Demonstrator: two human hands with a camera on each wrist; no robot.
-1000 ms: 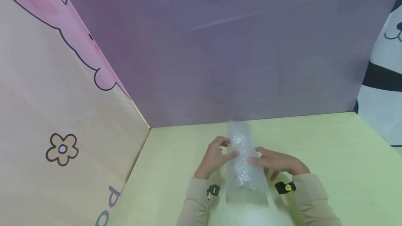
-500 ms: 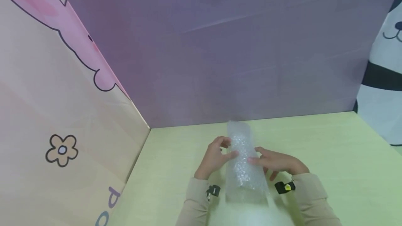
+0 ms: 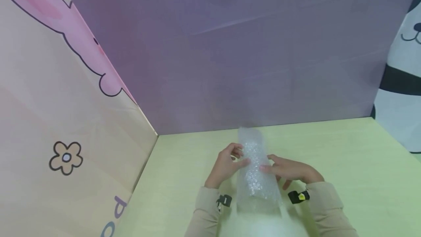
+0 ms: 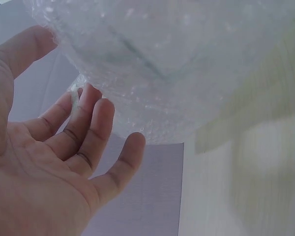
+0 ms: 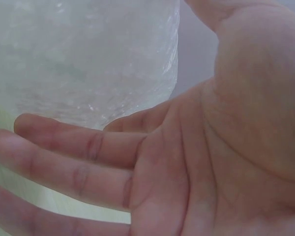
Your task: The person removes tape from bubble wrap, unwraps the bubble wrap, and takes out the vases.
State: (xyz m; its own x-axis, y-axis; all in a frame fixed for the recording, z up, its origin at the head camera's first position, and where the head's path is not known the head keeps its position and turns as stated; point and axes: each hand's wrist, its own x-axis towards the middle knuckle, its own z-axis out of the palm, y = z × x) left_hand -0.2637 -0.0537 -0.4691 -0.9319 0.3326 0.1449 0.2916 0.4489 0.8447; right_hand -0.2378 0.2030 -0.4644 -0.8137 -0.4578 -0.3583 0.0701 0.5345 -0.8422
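Observation:
A bundle of clear bubble wrap (image 3: pixel 254 178), long and folded over itself, is between the two hands in the head view. A greenish line shows faintly through its layers in the left wrist view; what lies inside cannot be made out. My left hand (image 3: pixel 225 165) holds its left side, thumb on top and fingertips at the edge. From the right, my right hand (image 3: pixel 289 169) grips it with the thumb on top and the index finger at the side. The other right fingers (image 5: pixel 78 179) stretch out below the wrap (image 5: pixel 83 54), apart from it.
The pale green tabletop (image 3: pixel 345 156) spreads around the hands. A purple-grey panel (image 3: pixel 246 65) rises at the back edge. On the left stands a pale panel (image 3: pixel 98 131) with a pink cartoon figure and a flower; a panda picture (image 3: pixel 399 112) is at the right.
The left fingers shift very slightly at the edge of the bubble wrap. The right hand and the bundle stay in place.

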